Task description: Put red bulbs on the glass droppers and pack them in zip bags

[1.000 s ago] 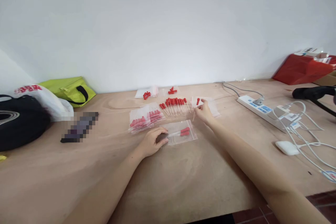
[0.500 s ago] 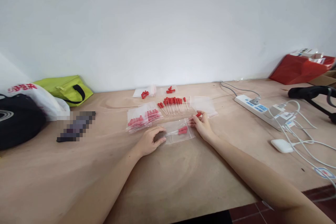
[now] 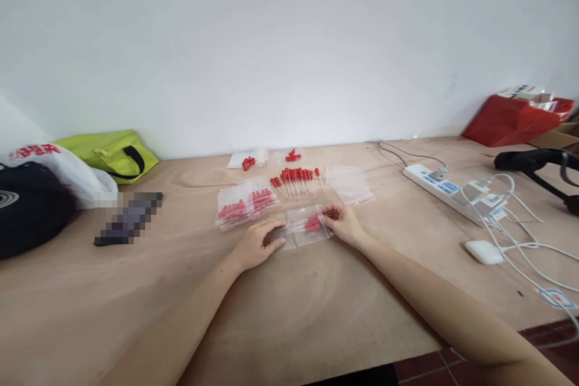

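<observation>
Flat on the table in front of me lies a clear zip bag [image 3: 296, 240] with a few droppers [image 3: 312, 226] in it, their red rubber bulbs toward the right. My left hand [image 3: 259, 244] curls around the bag's left end, thumb and fingers on its edges. At the bag's right, open end, my right hand [image 3: 341, 224] has its fingers closed on a dropper, its red bulb partly inside the bag. Beyond the bag, several loose droppers [image 3: 298, 175] lie in a row. Filled zip bags [image 3: 235, 208] are stacked on the left; an unfilled zip bag [image 3: 350, 184] lies on the right.
Two small bags [image 3: 248, 163] of red bulbs lie near the wall. A power strip [image 3: 446, 187] with cables and a white case [image 3: 484, 251] are on the right, a red bag [image 3: 506, 120] behind. On the left are a phone [image 3: 129, 217], a green bag [image 3: 113, 154] and a black bag [image 3: 36, 208].
My right hand has moved slightly left and down, bringing the dropper from above the bag's mouth into it. My left hand stays at the bag's left end.
</observation>
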`<state>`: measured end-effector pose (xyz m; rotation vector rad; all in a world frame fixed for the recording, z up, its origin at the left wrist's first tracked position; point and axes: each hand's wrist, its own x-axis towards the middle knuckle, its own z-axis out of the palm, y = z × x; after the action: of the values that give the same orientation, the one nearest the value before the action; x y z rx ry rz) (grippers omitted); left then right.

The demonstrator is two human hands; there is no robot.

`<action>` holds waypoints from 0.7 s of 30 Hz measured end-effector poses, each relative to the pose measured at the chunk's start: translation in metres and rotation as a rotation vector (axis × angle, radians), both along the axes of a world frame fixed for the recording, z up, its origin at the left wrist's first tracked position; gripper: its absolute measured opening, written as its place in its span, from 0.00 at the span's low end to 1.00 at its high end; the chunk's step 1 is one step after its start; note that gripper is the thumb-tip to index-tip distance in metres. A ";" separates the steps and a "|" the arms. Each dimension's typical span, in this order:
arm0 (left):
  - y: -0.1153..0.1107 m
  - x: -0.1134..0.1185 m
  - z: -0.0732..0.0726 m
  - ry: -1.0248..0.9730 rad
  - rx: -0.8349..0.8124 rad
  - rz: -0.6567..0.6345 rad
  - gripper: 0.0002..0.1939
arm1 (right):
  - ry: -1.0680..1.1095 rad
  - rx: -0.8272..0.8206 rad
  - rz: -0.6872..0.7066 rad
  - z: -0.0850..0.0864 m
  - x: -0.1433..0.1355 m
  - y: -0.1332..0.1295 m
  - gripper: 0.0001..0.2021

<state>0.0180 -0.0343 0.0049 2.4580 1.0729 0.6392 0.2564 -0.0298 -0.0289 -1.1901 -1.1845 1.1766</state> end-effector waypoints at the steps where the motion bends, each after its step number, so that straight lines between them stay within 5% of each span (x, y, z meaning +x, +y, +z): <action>1: 0.000 0.000 0.000 0.000 0.000 0.000 0.15 | 0.004 -0.007 0.006 0.000 0.000 0.000 0.12; 11: 0.000 -0.001 0.000 0.004 0.014 0.007 0.15 | -0.133 0.073 0.048 0.001 0.001 0.004 0.09; 16: 0.000 0.000 0.001 0.008 0.013 -0.005 0.14 | -0.604 0.177 -0.188 0.012 0.012 0.037 0.06; 21: 0.000 0.000 0.001 0.010 0.010 -0.017 0.14 | -1.014 0.025 -0.284 0.020 0.009 0.078 0.11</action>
<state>0.0180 -0.0344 0.0061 2.4786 1.0535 0.6291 0.2656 0.0479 -0.0084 -1.9472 -1.6517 0.2883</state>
